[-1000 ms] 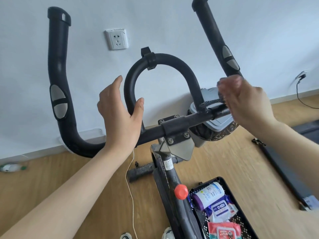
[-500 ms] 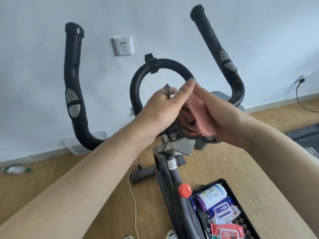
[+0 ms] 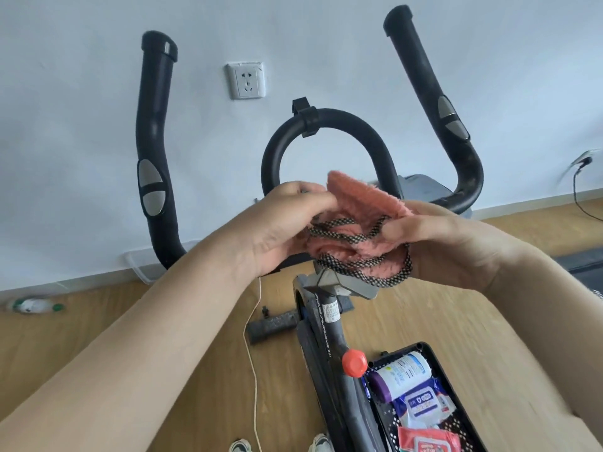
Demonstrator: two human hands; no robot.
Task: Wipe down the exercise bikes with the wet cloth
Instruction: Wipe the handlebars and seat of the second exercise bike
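Wood floor [image 3: 65, 321], white wall. Left hand [image 3: 287, 223] and right hand [image 3: 434, 233] both pinching bunched pink cloth [image 3: 359, 200]. Dangling checkered trim [image 3: 362, 265] might snag stem bracket [image 3: 354, 287] tbh.

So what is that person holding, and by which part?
A fluffy pink cloth with dark checked edging, bunched up between both hands: the left hand grips its left side, the right hand its right side.
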